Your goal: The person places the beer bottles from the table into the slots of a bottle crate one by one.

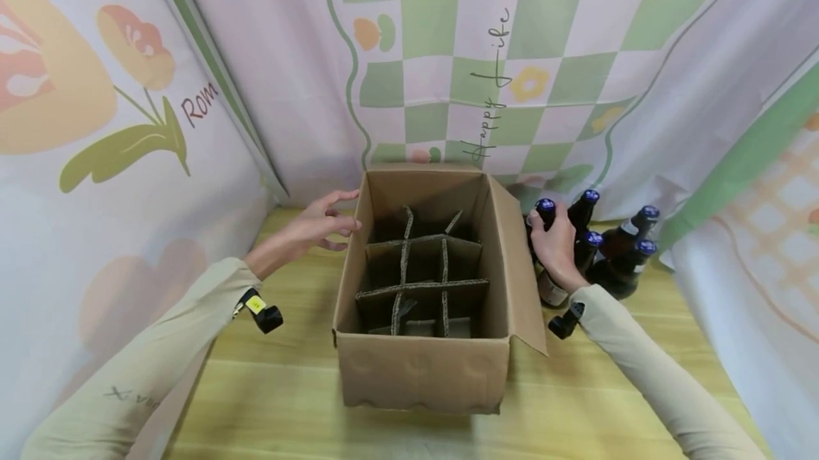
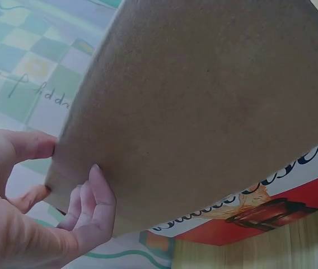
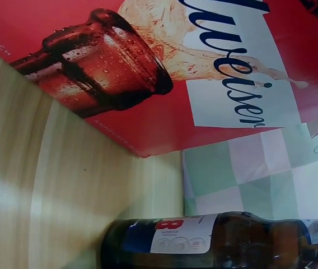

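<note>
A brown cardboard box [image 1: 422,375] stands with its top open on the table. Crossed cardboard dividers [image 1: 422,288] split its inside into compartments. My left hand [image 1: 323,222] is at the box's left side, its spread fingertips touching the edge and face of a plain brown flap [image 2: 192,112]. To the right of the box, my right hand [image 1: 555,241] grips the neck of a brown glass beer bottle [image 3: 184,241] with a blue cap and a white label. That bottle stands upright, its base at or near the table; the fingers largely hide its neck.
Several more blue-capped beer bottles [image 1: 621,268] stand close together to the right of my right hand. The box's right flap [image 1: 521,275] hangs outward. Patterned curtains [image 1: 435,40] surround the wooden table [image 1: 275,375] at the back and sides.
</note>
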`<state>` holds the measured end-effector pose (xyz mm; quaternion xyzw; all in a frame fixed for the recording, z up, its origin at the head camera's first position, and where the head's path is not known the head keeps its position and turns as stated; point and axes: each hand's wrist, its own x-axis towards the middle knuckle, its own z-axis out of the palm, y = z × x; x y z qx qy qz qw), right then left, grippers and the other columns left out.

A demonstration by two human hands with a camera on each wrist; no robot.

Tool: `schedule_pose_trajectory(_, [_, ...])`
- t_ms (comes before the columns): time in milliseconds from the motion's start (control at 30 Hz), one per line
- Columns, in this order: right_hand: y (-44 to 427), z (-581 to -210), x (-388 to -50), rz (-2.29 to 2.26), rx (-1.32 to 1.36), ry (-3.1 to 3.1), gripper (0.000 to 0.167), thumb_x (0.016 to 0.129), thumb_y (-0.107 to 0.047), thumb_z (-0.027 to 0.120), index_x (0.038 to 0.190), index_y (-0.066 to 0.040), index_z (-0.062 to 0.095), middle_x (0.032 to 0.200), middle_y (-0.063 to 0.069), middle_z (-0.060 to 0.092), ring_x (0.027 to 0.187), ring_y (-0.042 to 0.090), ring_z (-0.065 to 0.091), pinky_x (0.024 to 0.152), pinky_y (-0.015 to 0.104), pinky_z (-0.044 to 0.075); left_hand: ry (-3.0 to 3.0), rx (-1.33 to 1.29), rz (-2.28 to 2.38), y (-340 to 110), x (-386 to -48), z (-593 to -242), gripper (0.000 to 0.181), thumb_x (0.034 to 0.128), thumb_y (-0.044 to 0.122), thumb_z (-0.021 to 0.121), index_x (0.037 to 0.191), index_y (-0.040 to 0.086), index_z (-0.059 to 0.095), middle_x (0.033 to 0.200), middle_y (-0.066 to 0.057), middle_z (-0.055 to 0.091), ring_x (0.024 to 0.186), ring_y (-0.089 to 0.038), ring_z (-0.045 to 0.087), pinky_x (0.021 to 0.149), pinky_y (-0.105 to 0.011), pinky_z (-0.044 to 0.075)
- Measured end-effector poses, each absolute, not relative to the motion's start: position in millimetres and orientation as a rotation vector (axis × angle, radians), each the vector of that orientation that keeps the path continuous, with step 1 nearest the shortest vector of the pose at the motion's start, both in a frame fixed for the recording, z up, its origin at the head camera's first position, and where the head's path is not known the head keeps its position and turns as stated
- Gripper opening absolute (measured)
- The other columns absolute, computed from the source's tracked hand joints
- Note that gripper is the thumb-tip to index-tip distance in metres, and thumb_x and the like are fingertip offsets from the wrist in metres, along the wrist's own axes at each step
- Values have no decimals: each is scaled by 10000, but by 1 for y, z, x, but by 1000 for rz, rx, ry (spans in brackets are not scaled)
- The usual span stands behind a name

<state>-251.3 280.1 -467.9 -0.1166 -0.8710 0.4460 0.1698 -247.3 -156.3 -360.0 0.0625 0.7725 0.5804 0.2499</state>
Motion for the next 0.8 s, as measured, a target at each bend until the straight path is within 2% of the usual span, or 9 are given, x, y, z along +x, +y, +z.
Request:
schedule_pose_trajectory(167, [280,-475,-252,1299,-290,-2392,414,1079,-253,571,1384,22,521,1361,308,602,1329,455,535,1105,581,458,2102,179,1584,-157,-248,-362,779,1002,80,624,1671,202,244,1361,-207,523,1146,-288,583,996,-444,615])
schedule_pose_trajectory(367, [280,-484,-254,1333,-251,-2315,354,1071,-248,594,1290,29,558,1246,275,632,1178,384,586,996,501,488,2085,175,1626,-157,-247,-363,764,1013,60,608,1672,194,245,1280,-171,557,1060,-229,605,942,-395,635])
schedule_pose_trajectory(467, [280,-484,-255,1360,-258,-2306,339,1071,-240,594,1273,31,571,1202,238,649,1098,259,602,934,346,498,2069,170,1650,-156,-247,-363,762,1014,50,602,1672,192,245,1233,-145,564,1027,-200,598,923,-373,635])
schedule_pose_trajectory(600, [282,-481,-256,1392,-253,-2274,266,1054,-189,624,1167,51,599,985,91,637,861,59,558,753,166,447,2052,163,1670,-155,-248,-365,764,1015,52,602,1673,200,244,1202,-127,570,1023,-190,587,900,-348,633])
schedule_pose_trajectory(700, [283,-479,-257,1390,-227,-2252,236,1035,-166,653,1078,61,604,836,-45,561,718,5,495,644,142,422,2035,148,1692,-155,-248,-366,783,1007,44,609,1676,204,235,1149,-104,592,996,-180,589,851,-318,630])
schedule_pose_trajectory(800, [285,-479,-258,1390,-205,-2239,233,1023,-161,673,1038,65,619,771,-118,541,669,-7,489,609,127,420,2012,126,1723,-155,-249,-366,814,987,21,624,1670,197,219,1056,-72,621,946,-167,595,803,-301,624])
